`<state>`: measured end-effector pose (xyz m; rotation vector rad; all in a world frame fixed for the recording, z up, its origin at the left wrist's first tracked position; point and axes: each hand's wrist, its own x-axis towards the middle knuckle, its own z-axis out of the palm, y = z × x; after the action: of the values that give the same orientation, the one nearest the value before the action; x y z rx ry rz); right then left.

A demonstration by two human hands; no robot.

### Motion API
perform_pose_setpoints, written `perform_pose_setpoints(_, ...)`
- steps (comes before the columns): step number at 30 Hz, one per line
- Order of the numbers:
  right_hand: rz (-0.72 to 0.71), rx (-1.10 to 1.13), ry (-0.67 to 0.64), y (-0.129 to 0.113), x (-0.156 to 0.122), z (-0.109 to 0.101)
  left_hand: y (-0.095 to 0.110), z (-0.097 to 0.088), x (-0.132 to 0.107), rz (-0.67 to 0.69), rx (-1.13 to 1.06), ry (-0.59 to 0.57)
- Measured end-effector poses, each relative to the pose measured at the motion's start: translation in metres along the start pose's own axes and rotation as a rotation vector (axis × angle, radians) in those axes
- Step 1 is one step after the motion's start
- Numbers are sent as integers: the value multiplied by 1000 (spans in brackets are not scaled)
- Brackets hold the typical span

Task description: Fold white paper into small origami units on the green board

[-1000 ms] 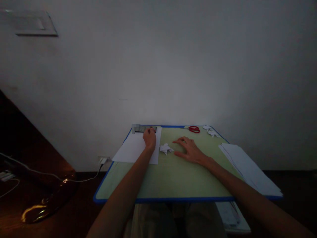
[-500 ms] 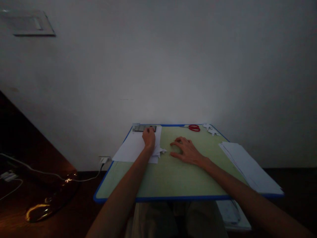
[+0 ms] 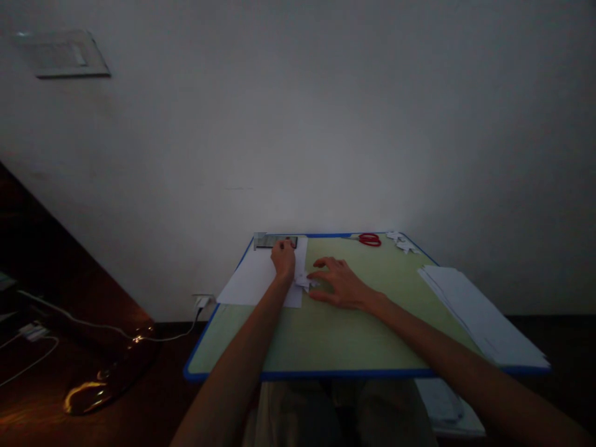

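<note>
My left hand (image 3: pixel 283 259) is closed, its fingers curled at the near right edge of a dark phone (image 3: pixel 267 242). What its fingers hold, if anything, is hidden. Under that wrist lies a white paper sheet (image 3: pixel 254 279) on the left of the table. Small white paper scraps (image 3: pixel 303 282) sit at the sheet's right edge, between my hands. My right hand (image 3: pixel 342 284) is open, fingers spread and slightly bent, with its fingertips beside the scraps. Whether they touch the scraps I cannot tell.
The light-green table (image 3: pixel 354 341) has a blue rim and stands against a wall. Red-handled scissors (image 3: pixel 369 240) lie at its back edge, near more paper scraps (image 3: pixel 404 244). A stack of white paper (image 3: pixel 484 316) lies at the right. A charger (image 3: pixel 202 302) is plugged in at left.
My right hand has moved left, bringing its fingertips up to the paper scraps. My left hand stays curled by the phone. The whole view has shifted slightly.
</note>
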<state>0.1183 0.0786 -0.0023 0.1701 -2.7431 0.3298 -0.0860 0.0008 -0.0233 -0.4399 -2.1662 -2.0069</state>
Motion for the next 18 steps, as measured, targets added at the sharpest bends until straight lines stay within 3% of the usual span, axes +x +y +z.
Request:
perform_pose_setpoints(7, 142, -8, 71, 33, -12, 0, -2, 2, 2, -22, -19, -3)
perform_pose_setpoints(13, 373, -77, 186, 61, -18, -8, 1, 1, 0, -24, -35, -17)
perform_pose_setpoints(18, 306, -9, 163, 82, -25, -4, 4, 2, -2, -29, -37, -22)
